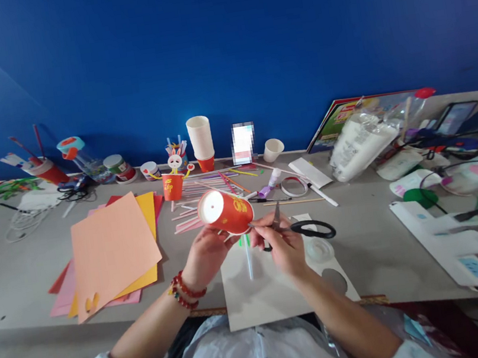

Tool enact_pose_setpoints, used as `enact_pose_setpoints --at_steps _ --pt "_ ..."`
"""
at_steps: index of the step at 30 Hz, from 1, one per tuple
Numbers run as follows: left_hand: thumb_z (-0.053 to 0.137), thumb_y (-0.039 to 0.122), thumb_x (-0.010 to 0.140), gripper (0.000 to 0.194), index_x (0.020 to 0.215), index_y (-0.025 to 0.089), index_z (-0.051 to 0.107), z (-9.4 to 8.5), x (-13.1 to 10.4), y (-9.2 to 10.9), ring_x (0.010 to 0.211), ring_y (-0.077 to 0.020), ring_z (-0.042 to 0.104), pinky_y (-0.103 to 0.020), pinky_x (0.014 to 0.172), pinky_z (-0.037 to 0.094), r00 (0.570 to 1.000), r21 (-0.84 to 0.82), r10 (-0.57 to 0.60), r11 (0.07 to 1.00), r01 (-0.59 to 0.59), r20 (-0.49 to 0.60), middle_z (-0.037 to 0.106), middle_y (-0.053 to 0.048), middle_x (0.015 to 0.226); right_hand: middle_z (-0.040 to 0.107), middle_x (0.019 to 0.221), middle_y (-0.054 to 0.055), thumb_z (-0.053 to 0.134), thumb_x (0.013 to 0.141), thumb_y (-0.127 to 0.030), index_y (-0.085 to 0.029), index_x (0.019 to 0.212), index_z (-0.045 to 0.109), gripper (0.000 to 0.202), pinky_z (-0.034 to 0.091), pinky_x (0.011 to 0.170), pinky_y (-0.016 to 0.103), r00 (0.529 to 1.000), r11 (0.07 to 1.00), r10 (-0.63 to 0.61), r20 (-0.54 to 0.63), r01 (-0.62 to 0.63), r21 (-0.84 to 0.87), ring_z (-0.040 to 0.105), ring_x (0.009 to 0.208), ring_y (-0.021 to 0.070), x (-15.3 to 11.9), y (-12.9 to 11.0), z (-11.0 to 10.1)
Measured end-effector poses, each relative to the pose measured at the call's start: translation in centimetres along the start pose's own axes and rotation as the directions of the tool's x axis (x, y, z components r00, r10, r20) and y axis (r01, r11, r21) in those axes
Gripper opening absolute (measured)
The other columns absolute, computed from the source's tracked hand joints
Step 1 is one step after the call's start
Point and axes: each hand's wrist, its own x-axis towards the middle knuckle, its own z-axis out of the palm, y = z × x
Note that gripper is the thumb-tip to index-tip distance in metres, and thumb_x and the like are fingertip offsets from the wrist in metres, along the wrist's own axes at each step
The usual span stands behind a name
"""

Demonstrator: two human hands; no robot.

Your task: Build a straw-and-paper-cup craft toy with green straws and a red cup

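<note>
My left hand (209, 254) is closed around a red paper cup (231, 211) with gold print. The cup lies tilted on its side in the air, its white base turned left with a small dark hole in the middle. Scissors (311, 228) with black handles are in my right hand (283, 247); one blade points up, and the other tip is at the cup's rim, touching or very close. Below the hands, a pale straw (249, 264) with green at its top is over a grey-white board (244, 304).
Coloured paper sheets (115, 251) lie to the left. Behind are a red cup with a rabbit figure (172, 186), stacked white cups (200, 137), several straws and pencils, and a tape roll (294, 187). A power strip (441, 244) with cables and wrapped cups (362, 145) occupy the right side.
</note>
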Motion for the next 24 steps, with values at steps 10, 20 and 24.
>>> enact_pose_setpoints --at_steps 10,20,24 --pt "0.068 0.059 0.077 0.046 0.098 0.018 0.067 -1.5 3.3 7.6 0.078 -0.0228 0.067 -0.033 0.068 0.051 0.948 0.324 -0.174 0.942 0.083 0.265 0.07 -0.009 0.091 0.062 0.07 0.0 0.053 0.095 -0.029 -0.024 0.089 0.064 0.013 0.041 0.055 0.029 0.942 0.972 -0.014 0.335 0.091 -0.218 0.058 0.06 0.0157 1.0 -0.7 -2.5" --pt "0.067 0.032 0.085 0.019 0.098 0.019 0.065 -0.1 3.2 8.8 0.089 -0.0185 0.062 -0.029 0.081 0.048 0.859 0.818 -0.217 0.477 -0.32 0.463 0.067 -0.004 0.095 0.061 0.07 0.001 0.04 0.1 -0.031 -0.023 0.087 0.057 0.023 0.043 0.067 0.031 0.845 0.776 -0.081 0.528 0.386 -0.499 0.056 0.07 0.0187 1.7 -2.1 -2.4" --pt "0.066 0.036 0.086 0.018 0.094 0.019 0.063 0.7 2.4 7.7 0.083 -0.0163 0.062 -0.027 0.076 0.047 0.904 0.869 -0.131 0.359 -0.34 0.407 0.068 -0.001 0.09 0.061 0.072 0.003 0.04 0.098 -0.027 -0.022 0.083 0.055 0.022 0.043 0.068 0.031 0.837 0.731 -0.126 0.533 0.441 -0.52 0.056 0.072 0.0195 2.1 -2.3 -2.0"
